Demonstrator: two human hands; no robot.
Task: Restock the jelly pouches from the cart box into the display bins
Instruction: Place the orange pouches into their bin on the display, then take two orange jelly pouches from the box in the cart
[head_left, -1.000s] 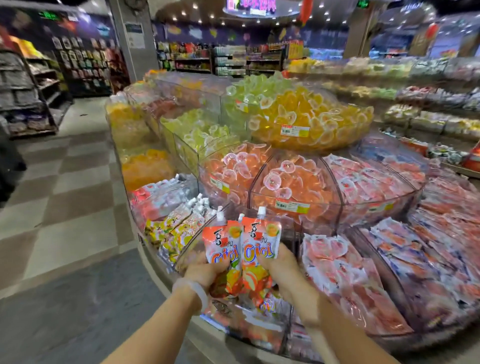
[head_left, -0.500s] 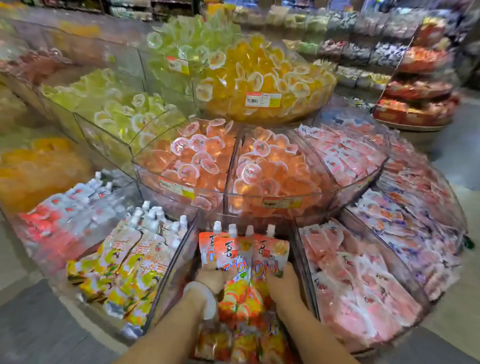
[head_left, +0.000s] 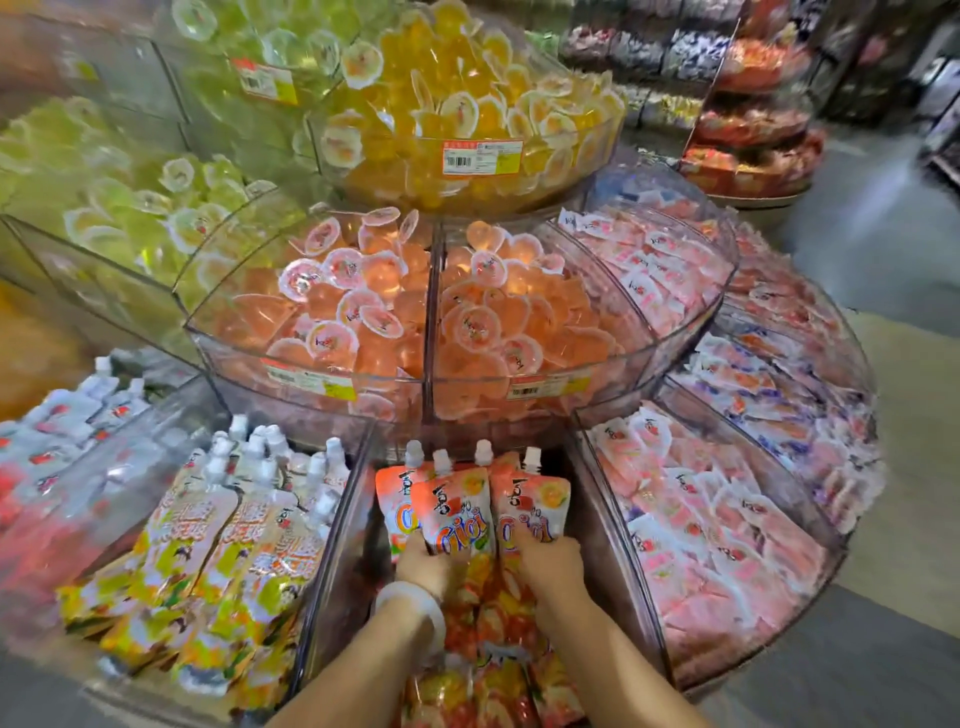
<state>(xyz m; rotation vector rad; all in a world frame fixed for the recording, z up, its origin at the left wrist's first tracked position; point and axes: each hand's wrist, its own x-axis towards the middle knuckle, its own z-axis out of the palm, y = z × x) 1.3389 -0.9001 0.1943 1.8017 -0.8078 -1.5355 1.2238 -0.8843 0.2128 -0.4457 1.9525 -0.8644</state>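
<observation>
At the near edge of the display, two forearms are seen reaching into the middle bin (head_left: 332, 587) of the lowest tier. A white band is worn on the left wrist. The left hand (head_left: 423, 566) is curled around the lower part of an orange pouch (head_left: 457, 512), and the right hand (head_left: 550, 561) is closed in the same way on a second pouch (head_left: 530, 506); both pouches are held upright, with the white caps pointing to the far side of the bin. Some more pouches of this kind are already laid in the bin, under and beside the hands.

It is judged that the restocking is only partly done: the near part of this bin is covered, but the far part behind the held pouches looks dark and not filled. The cart box is not in view, so what is left in it cannot be told.

Just to the left, the yellow pouches (head_left: 208, 561) are stacked full. Farther, the jelly cups (head_left: 363, 306) are heaped high.
</observation>
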